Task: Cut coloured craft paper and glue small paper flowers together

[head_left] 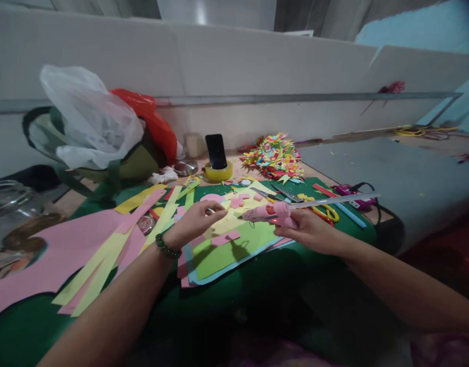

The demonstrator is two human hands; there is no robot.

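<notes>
My right hand (309,229) grips a pink glue gun (270,212) with a long clear glue stick (334,200) poking out of its back; the nozzle points left. My left hand (194,220), with a dark bead bracelet on the wrist, is pinched closed on a small piece I cannot make out, close to the nozzle. Both hands hover over a stack of green, blue and pink paper sheets (234,250) with small pink paper pieces (226,237) on it. Yellow paper with more pink squares (240,201) lies just behind.
Long yellow and pink paper strips (104,255) lie left on the green mat (227,295). Scissors with yellow handles (322,210), a phone standing in a yellow tape roll (216,158), a pile of colourful paper cuttings (275,155) and plastic bags (93,122) sit behind.
</notes>
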